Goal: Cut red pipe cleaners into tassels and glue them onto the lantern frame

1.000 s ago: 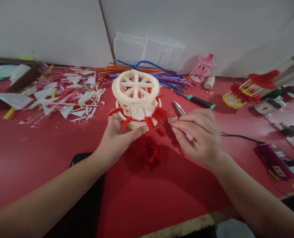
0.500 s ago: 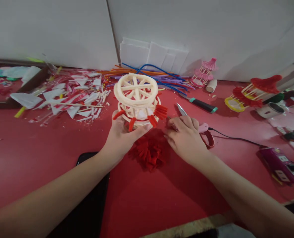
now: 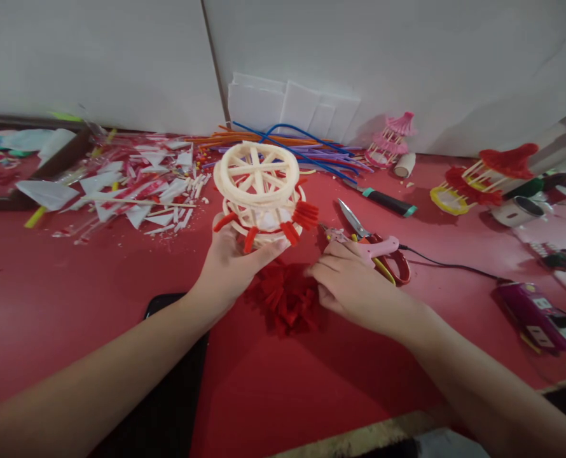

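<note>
My left hand (image 3: 233, 264) grips a cream-coloured round craft frame (image 3: 259, 203) from below, fingers and thumb around its lower ring. The frame has a spoked top ring, and short red strips (image 3: 306, 215) stick out around its lower ring. Under it on the table lies a pile of red strips (image 3: 290, 299). At the right edge of this pile, my right hand (image 3: 352, 283) has its fingers loosely bent and apart, with nothing visible in them. Just behind that hand rests a pink glue gun (image 3: 383, 247), partly hidden. Scissors (image 3: 352, 217) lie beside the glue gun.
A cutter knife (image 3: 390, 202) lies behind the scissors. Scraps (image 3: 144, 184) spread at the left, and coloured pipe cleaners (image 3: 302, 149) along the wall. Pink (image 3: 390, 140) and red (image 3: 490, 175) tiered models stand at the right. A black device (image 3: 168, 381) lies under my left forearm.
My right hand has come off the glue gun and moved down and slightly left to the red pile. The glue gun and scissors show more. My left hand keeps its hold on the frame.
</note>
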`<state>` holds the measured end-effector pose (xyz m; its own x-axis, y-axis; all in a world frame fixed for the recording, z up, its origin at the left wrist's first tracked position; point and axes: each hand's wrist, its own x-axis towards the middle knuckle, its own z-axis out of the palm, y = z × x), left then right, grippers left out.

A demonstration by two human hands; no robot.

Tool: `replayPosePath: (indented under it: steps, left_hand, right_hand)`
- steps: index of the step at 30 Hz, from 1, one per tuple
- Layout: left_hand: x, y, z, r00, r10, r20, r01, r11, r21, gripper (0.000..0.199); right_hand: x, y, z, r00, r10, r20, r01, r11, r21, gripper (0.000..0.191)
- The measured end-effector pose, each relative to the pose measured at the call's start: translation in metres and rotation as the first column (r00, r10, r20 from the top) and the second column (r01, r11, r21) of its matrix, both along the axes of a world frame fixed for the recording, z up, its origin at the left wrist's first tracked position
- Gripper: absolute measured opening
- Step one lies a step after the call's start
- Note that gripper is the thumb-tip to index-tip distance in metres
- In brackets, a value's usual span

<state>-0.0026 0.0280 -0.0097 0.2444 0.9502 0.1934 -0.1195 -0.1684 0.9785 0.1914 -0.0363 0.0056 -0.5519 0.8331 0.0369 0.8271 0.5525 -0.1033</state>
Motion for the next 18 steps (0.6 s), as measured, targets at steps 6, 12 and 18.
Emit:
replayPosePath:
  steps: [6,12,18]
  left_hand:
    - [-0.0031,0.0011,-0.0044,1.000,-0.013,-0.012,0.012,1.000,-0.027,0.032]
    - [-0.0032,-0.0004,-0.0006,0.999,-0.037,-0.016,0.036,0.998,-0.049,0.028]
    - [-0.0045,-0.0014,-0.0007,0.999,-0.028,-0.029,0.027,0.998,-0.049,0.026]
  right_hand:
    - [0.0035,0.0005,-0.0043,0.993,0.026,-0.113,-0.020,0.999,0.049,0.013]
    - [0.0033,-0.0005,-0.0010,0.971,0.058,-0.233,-0.048,0.998,0.049,0.017]
    - [0.0023,-0.0013,-0.0009,0.969,0.047,-0.243,-0.053,0.998,-0.018,0.012]
